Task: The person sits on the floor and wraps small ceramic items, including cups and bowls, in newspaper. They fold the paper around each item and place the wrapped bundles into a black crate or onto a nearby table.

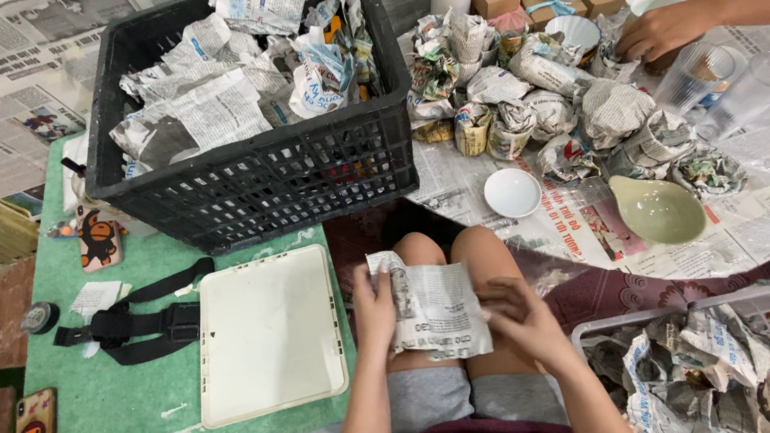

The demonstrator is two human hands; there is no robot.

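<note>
While both hands grip a newspaper sheet point(435, 306) over the lap, just below the white bowl point(511, 192), the step looks like wrapping prep: left hand point(374, 308) pinches the sheet's left edge, right hand point(517, 311) curls closed on its right edge. Nothing sits on the sheet, so the next move likely calls for reaching up to the bowl. Black crate point(263, 178) of wrapped bundles lies left of the bowl.

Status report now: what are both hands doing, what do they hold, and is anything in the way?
Left hand and right hand both grip newspaper sheet over the lap. Small white dish lies apart on the table. Nothing blocks the hands.
</note>
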